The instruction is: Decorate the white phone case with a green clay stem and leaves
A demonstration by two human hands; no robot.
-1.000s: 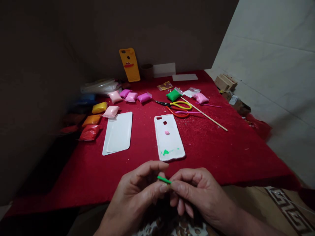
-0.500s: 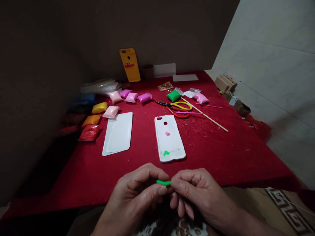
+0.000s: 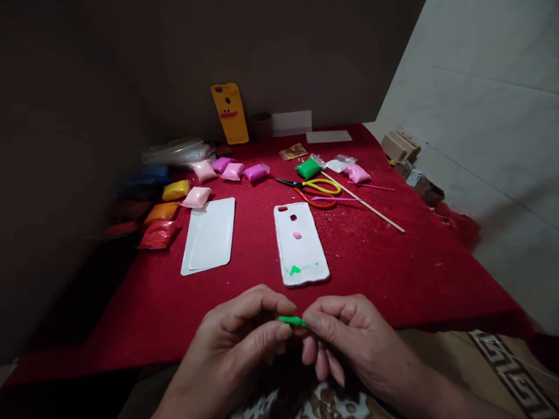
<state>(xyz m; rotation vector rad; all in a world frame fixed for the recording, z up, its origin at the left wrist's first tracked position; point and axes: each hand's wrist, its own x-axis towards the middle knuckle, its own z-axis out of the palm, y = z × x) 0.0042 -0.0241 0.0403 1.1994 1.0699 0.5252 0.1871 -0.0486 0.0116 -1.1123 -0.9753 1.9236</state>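
Observation:
A small strip of green modelling clay (image 3: 292, 320) lies between my two hands at the table's front edge. My right hand (image 3: 356, 331) pinches its right end between thumb and index finger. My left hand (image 3: 238, 331) is curled around the left end, with the thumb against the clay and the index finger arched above it. Just beyond them lies a clay-covered white phone case (image 3: 308, 247), flat on the red cloth. On it sit a pink oval dab (image 3: 297, 235) and, lower down, a green smear (image 3: 294, 269).
White boards (image 3: 213, 235) lie left of the case, beside orange (image 3: 161, 213) and red clay packets (image 3: 158, 234). Scissors (image 3: 321, 189), a wooden stick (image 3: 375, 214) and a green clay packet (image 3: 308, 169) lie behind it. A yellow phone case (image 3: 231, 119) leans at the back.
The green strip has been bent or reshaped slightly, and its right end shifted a little to the right. Both hands stay in nearly the same place.

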